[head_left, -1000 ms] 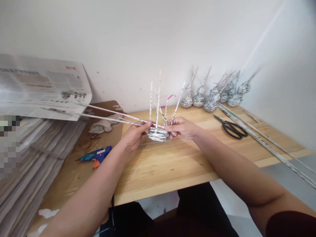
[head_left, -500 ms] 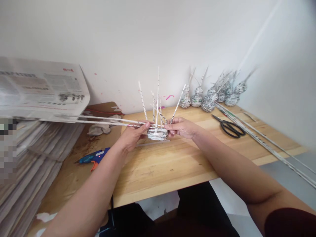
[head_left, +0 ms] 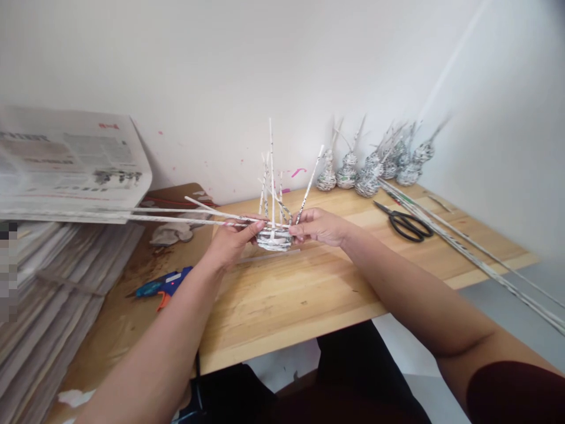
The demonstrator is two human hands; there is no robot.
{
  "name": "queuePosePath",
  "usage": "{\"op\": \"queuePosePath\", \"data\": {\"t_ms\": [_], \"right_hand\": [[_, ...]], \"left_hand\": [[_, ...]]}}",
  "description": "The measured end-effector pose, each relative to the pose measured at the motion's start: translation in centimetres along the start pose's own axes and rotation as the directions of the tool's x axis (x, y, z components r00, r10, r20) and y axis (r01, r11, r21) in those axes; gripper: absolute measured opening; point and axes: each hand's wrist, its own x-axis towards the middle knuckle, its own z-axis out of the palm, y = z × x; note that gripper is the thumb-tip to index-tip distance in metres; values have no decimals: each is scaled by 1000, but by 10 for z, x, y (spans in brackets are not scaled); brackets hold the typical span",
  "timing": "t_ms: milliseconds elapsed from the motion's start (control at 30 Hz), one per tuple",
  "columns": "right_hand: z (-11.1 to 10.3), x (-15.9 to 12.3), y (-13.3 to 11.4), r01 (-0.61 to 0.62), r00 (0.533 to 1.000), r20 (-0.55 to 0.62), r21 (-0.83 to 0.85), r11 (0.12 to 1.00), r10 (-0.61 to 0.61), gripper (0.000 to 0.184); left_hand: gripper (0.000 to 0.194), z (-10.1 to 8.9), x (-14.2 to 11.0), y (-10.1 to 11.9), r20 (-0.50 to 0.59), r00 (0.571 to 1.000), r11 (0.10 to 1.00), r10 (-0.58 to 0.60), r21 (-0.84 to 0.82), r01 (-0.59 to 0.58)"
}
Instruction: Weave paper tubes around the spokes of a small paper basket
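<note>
- The small woven paper basket (head_left: 274,239) is near the middle of the view, between the two hands, over the tabletop (head_left: 300,306); whether its base touches the wood, I cannot tell.
- At the basket's 9 o'clock, the left hand (head_left: 232,240) has its grip closed on the wall, thumb toward the near side.
- At 3 o'clock, the right hand (head_left: 318,227) has a narrow grip, pinching the rim by the thumb.
- Several paper spokes (head_left: 272,171) rise from the basket toward 12; one beside the right hand leans toward 1.
- Long paper strands (head_left: 176,220) run from the left hand toward 9, crossing the lower edge of the newspaper sheet (head_left: 75,159).
- From the basket, a blue glue gun (head_left: 164,285) lies at 8 o'clock and a pale crumpled cloth (head_left: 172,233) at 9.
- Black scissors (head_left: 408,227) lie at 3, near loose paper rods (head_left: 468,253).
- Woven gourd shapes (head_left: 367,179) stand at 2, near the wall.
</note>
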Motion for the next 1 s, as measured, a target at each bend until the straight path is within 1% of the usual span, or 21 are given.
{"op": "queuePosePath", "data": {"t_ms": [167, 267, 367, 467, 533, 633, 700, 767, 833, 867, 900, 933, 967, 1000], "right_hand": [[0, -3, -4, -21, 998, 61, -139, 990, 29, 30], [0, -5, -7, -34, 993, 105, -209, 977, 57, 28], [2, -6, -7, -49, 988, 132, -214, 976, 78, 29], [4, -5, -5, -46, 991, 115, -208, 977, 71, 29], [6, -4, -3, -35, 993, 103, -194, 980, 56, 26], [7, -2, -1, -16, 993, 116, -169, 985, 36, 24], [7, -2, -1, -6, 991, 131, -154, 988, 27, 25], [7, -1, -1, -2, 993, 117, -135, 991, 18, 30], [6, 0, -2, 2, 999, 46, -129, 992, 4, 38], [5, 1, -2, 22, 999, -27, -131, 991, -25, 42], [4, 2, -3, 67, 988, -126, -139, 988, -85, 44], [3, 2, -5, 136, 957, -236, -161, 978, -172, 45], [2, 2, -6, 215, 904, -330, -197, 957, -271, 44], [3, 1, -8, 289, 843, -394, -242, 926, -366, 43]], "left_hand": [[28, 2, 0, 0, 77, 997, 999, 4, -42, -1], [30, 4, -1, 1, 93, 996, 1000, 16, -15, -15], [31, 6, -1, 3, 80, 996, 998, 42, 35, -45], [28, 7, -2, 5, 97, 993, 995, 62, 77, -69], [26, 7, -3, 5, 119, 991, 994, 54, 85, -64], [26, 7, -4, 4, 145, 989, 1000, -10, 1, 10], [27, 7, -4, 2, 144, 988, 997, -47, -60, 56], [29, 6, -3, 1, 112, 993, 997, -43, -60, 49], [32, 5, -2, 2, 34, 999, 1000, -7, -18, 7], [33, 4, -2, 2, -16, 1000, 1000, 11, 14, -11], [34, 3, -1, 3, -70, 997, 998, 26, 52, -23], [35, 2, -1, 3, -124, 992, 995, 39, 93, -28], [36, 2, 0, 4, -170, 984, 991, 51, 134, -28], [37, 1, 0, 4, -197, 978, 985, 62, 171, -28]]}}
